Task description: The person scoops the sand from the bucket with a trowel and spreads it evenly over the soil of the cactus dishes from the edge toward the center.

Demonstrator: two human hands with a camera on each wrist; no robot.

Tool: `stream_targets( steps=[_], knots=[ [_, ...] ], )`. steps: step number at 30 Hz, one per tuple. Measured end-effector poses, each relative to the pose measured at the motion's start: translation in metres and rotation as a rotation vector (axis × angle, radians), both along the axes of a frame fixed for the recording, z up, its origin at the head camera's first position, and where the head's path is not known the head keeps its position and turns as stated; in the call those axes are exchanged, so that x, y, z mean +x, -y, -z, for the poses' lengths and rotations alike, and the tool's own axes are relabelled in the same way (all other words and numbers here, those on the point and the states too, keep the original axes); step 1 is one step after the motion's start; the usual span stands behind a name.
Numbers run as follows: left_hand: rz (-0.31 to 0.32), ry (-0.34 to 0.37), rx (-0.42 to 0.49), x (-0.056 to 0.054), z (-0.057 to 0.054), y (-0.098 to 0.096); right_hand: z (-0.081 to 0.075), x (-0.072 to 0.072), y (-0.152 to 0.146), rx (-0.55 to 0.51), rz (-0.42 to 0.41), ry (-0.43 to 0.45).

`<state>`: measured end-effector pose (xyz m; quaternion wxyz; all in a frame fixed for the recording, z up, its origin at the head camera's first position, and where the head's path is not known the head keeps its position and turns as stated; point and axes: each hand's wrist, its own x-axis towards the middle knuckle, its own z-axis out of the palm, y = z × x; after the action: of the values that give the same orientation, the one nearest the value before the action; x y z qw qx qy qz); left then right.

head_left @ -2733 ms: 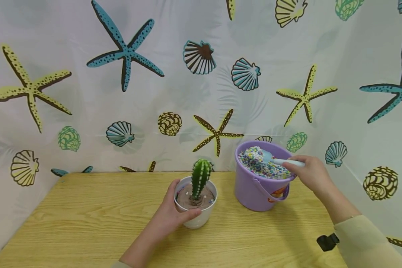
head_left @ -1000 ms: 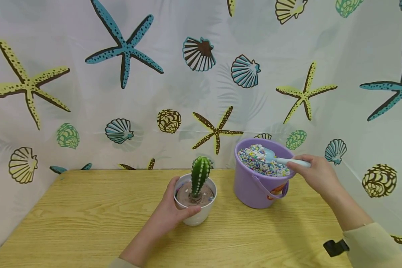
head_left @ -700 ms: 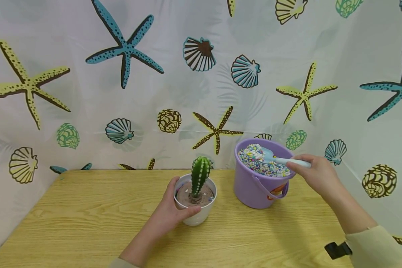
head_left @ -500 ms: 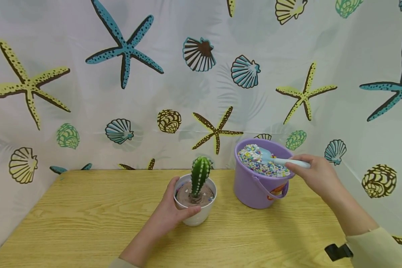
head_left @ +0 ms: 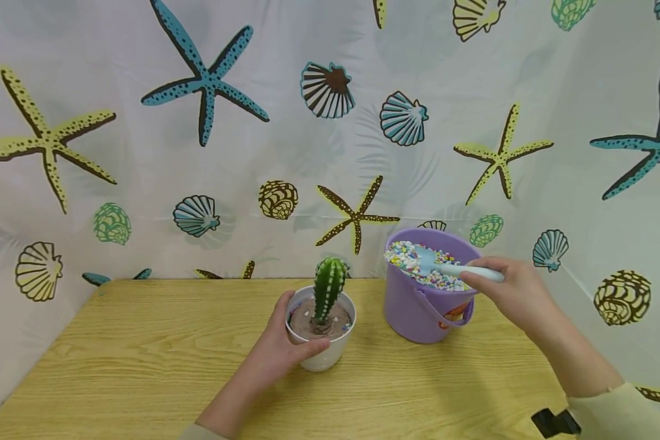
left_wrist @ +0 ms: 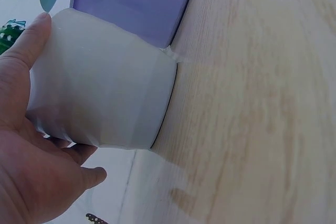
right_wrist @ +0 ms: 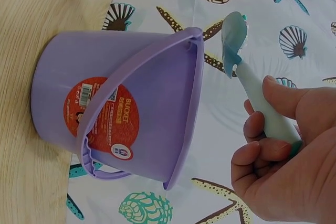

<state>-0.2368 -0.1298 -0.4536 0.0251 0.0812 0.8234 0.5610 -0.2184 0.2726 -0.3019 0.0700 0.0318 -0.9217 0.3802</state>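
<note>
My left hand [head_left: 277, 351] holds a white flower pot [head_left: 330, 356] around its near left side, thumb along the front. A green cactus [head_left: 330, 290] with white spines stands upright in brown soil [head_left: 302, 324], with a few coloured beads at the soil's edge. My right hand [head_left: 517, 293] grips the handle of a light blue toy shovel [head_left: 429, 261]. Small multicoloured beads are heaped on its blade, which is above the purple bucket [head_left: 412, 315] near the left rim. In the right wrist view, the shovel [right_wrist: 257, 90] is clear of the bucket's rim, fingers curled round its handle.
More beads [head_left: 440, 281] fill much of the bucket, whose handle [head_left: 440, 318] hangs down in front. Both containers stand on a wooden table [head_left: 143, 360], bucket right of the pot. A white curtain [head_left: 242, 171] with starfish and shells hangs directly behind.
The loaded shovel has risen from among the bucket's beads and shifted left towards the rim, the right hand moving slightly left with it. My left hand and the pot have stayed put.
</note>
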Motion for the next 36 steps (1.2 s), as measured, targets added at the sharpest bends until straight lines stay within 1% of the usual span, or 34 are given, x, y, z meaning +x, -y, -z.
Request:
stream_targets(
  steps=[3,8,15,20,23,29,32,36],
  knots=[
    [0.002,0.0,0.003,0.0,0.0,0.0,0.0,0.002,0.004,-0.007,-0.014,-0.008],
    [0.008,-0.004,0.016,-0.001,0.001,0.0,0.001,0.006,0.009,0.009,-0.024,-0.025],
    [0.007,-0.012,0.016,-0.001,0.003,0.001,0.004,0.01,0.017,0.014,-0.036,-0.018],
    [0.005,-0.015,0.007,-0.001,0.003,0.001,0.008,0.013,0.023,0.024,-0.054,-0.027],
    [0.007,-0.014,0.007,-0.001,0.003,0.001,0.011,0.014,0.026,0.012,-0.073,-0.029],
    [0.011,-0.013,0.007,-0.001,0.002,0.002,0.016,0.015,0.032,-0.033,-0.105,0.012],
    [0.011,-0.013,0.01,-0.001,0.002,0.001,0.019,0.016,0.034,-0.032,-0.112,0.011],
    [0.01,-0.014,0.011,-0.001,0.002,0.001,0.022,0.016,0.037,-0.001,-0.116,-0.006]
  ],
)
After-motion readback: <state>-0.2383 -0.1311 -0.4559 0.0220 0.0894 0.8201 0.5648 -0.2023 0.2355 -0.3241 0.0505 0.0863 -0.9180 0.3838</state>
